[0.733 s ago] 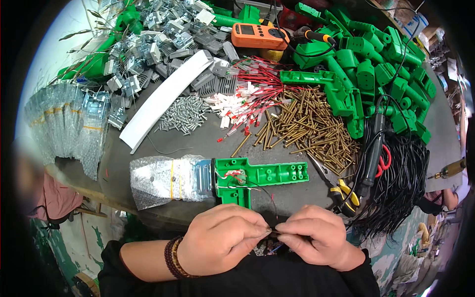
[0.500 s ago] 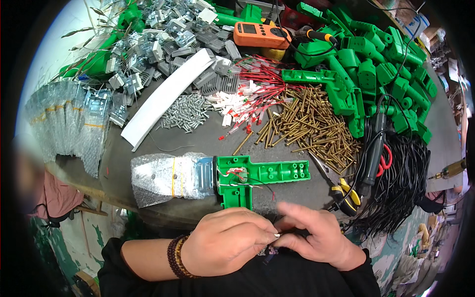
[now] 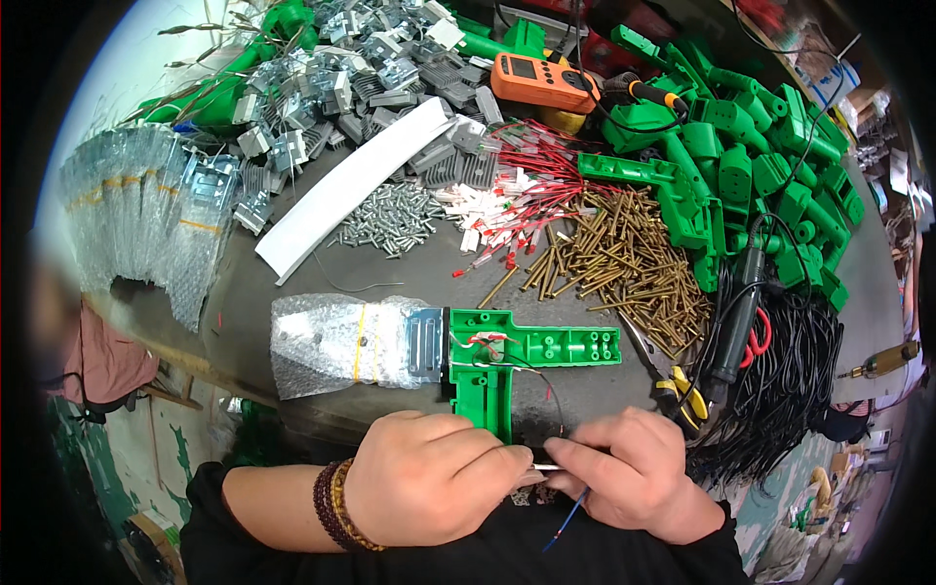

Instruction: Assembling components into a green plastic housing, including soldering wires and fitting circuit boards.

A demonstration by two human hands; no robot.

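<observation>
My left hand (image 3: 439,478) is closed, thumb and finger pinching a thin whitish piece (image 3: 547,467), perhaps a wire end or sleeve. Close beside it, my right hand (image 3: 624,473) is closed at the piece's other end, and a blue wire (image 3: 567,520) hangs out below its fingers. Just beyond the hands lies an open green plastic tool housing half (image 3: 575,346). Red and white wires sit in the housing, and a dark thin wire (image 3: 542,382) curves from it toward my right hand. A metal part (image 3: 426,346) partly in bubble wrap (image 3: 317,346) joins the housing's left end.
Beyond lie a white strip (image 3: 356,185), silver screws (image 3: 392,219), red-wired connectors (image 3: 497,210), brass-coloured rods (image 3: 619,258) and green housings (image 3: 726,122). Pliers (image 3: 687,395), a soldering iron (image 3: 736,322) and black cables (image 3: 790,380) lie at right; an orange meter (image 3: 544,83) sits at the back.
The blue wire now shows below my right hand. The thin whitish piece is more exposed between my fingers. The whole view has shifted slightly.
</observation>
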